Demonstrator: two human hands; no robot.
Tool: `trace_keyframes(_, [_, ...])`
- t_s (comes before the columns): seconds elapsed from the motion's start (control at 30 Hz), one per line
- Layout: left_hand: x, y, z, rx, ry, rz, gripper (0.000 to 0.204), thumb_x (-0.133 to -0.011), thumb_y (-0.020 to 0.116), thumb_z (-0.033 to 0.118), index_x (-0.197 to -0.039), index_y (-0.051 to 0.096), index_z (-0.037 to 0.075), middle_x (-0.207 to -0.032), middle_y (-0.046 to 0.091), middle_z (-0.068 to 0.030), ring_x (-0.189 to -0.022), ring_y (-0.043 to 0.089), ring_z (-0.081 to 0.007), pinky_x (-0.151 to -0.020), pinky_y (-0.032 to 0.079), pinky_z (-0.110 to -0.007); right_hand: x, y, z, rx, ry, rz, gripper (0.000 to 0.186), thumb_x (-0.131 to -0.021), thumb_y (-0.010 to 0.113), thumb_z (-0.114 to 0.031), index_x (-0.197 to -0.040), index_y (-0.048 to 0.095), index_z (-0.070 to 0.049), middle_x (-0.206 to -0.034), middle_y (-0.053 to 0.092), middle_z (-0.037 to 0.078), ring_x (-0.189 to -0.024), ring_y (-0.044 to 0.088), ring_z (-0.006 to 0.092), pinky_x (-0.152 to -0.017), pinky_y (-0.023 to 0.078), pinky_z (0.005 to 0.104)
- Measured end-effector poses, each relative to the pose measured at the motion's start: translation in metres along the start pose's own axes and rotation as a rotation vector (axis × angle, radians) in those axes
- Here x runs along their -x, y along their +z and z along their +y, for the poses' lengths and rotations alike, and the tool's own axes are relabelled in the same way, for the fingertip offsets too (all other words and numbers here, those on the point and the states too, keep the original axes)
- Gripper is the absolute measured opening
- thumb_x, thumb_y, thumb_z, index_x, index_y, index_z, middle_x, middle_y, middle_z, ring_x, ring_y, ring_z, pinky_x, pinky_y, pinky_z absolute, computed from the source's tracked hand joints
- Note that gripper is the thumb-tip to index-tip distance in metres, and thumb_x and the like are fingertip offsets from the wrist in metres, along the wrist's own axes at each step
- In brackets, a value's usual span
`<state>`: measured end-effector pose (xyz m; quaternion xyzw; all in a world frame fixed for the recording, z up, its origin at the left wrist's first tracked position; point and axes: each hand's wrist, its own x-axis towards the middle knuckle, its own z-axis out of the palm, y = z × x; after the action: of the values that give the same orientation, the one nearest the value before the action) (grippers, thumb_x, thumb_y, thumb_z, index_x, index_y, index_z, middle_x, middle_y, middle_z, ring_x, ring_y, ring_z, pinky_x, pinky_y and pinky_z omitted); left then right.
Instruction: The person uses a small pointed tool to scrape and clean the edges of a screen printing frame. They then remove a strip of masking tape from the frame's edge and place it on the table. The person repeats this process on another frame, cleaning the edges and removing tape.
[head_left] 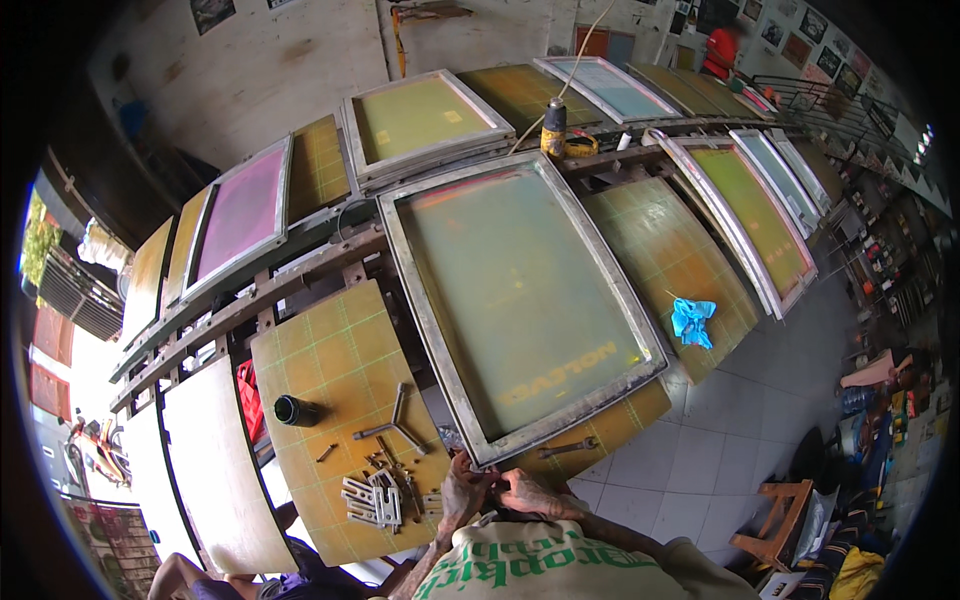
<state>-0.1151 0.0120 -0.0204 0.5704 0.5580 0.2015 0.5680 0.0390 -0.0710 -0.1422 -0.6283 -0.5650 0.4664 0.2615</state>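
My left hand (465, 492) and my right hand (523, 493) are close together at the near end of a screen frame (630, 320) with grey-green mesh, fingers curled on something too small to make out at its lower edge. A wrench (566, 449) lies on the board right of them. On the yellow gridded board (315, 345) to their left are a three-armed wrench (392, 432), metal brackets (374, 501), loose bolts (385, 460) and a dark round container (298, 410).
More framed screens (420, 115) and boards (515, 90) line the rails (280, 285). A yellow-black tool (554, 128) stands beyond my screen, a blue cloth (693, 322) to the right, a wooden stool (770, 525) lower right. Another person's arm (175, 578) shows lower left; a red-shirted person (720, 50) stands behind.
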Motion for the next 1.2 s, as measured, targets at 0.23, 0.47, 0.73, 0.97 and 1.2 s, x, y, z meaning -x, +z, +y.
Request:
trace_keyframes(0.23, [0.003, 0.0, 0.002, 0.042, -0.046, -0.033, 0.056, -0.081, 0.081, 0.015, -0.128, 0.054, 0.001, -0.098, 0.077, -0.0124, -0.088, 0.074, -0.0182, -0.075, 0.057, -0.03, 0.004, -0.048, -0.065, 0.12, 0.057, -0.077, 0.026, -0.082, 0.067, -0.021, -0.094, 0.07, 0.002, -0.084, 0.069, 0.026, -0.079, 0.069, 0.038, -0.071, 0.053, 0.0445])
trace_keyframes(0.47, [-0.004, 0.0, 0.0, 0.043, -0.085, -0.079, 0.058, -0.08, 0.081, 0.016, -0.129, 0.054, 0.001, -0.098, 0.076, -0.0141, -0.089, 0.074, -0.0181, -0.074, 0.058, -0.031, 0.004, -0.022, -0.023, -0.009, 0.014, -0.038, 0.033, -0.084, 0.073, -0.029, -0.099, 0.071, 0.0, -0.085, 0.07, 0.025, -0.081, 0.07, 0.0372, -0.073, 0.054, 0.0428])
trace_keyframes(0.73, [-0.002, -0.001, 0.0, -0.059, -0.111, 0.007, 0.051, -0.077, 0.084, 0.029, -0.117, 0.064, 0.004, -0.095, 0.075, -0.0107, -0.087, 0.073, -0.0184, -0.077, 0.055, -0.034, 0.006, -0.047, -0.067, 0.086, 0.142, -0.15, 0.039, -0.088, 0.07, -0.036, -0.109, 0.071, -0.004, -0.092, 0.072, 0.022, -0.087, 0.071, 0.036, -0.076, 0.055, 0.0432])
trace_keyframes(0.97, [-0.01, 0.01, -0.034, 0.144, -0.043, 0.016, 0.063, -0.074, 0.086, 0.022, -0.127, 0.058, 0.003, -0.094, 0.077, -0.0111, -0.088, 0.074, -0.0173, -0.077, 0.056, -0.032, 0.004, -0.039, -0.046, 0.125, 0.091, -0.077, 0.043, -0.083, 0.073, -0.038, -0.105, 0.072, -0.002, -0.092, 0.072, 0.023, -0.087, 0.071, 0.0371, -0.077, 0.055, 0.0434])
trace_keyframes(1.2, [-0.003, -0.002, 0.014, -0.093, -0.105, -0.033, 0.058, -0.077, 0.084, 0.02, -0.126, 0.059, 0.003, -0.095, 0.077, -0.0124, -0.086, 0.074, -0.0185, -0.076, 0.057, -0.033, 0.009, -0.054, -0.064, 0.04, 0.112, -0.149, 0.038, -0.083, 0.073, -0.034, -0.101, 0.071, -0.001, -0.091, 0.073, 0.021, -0.087, 0.071, 0.0348, -0.079, 0.055, 0.0428])
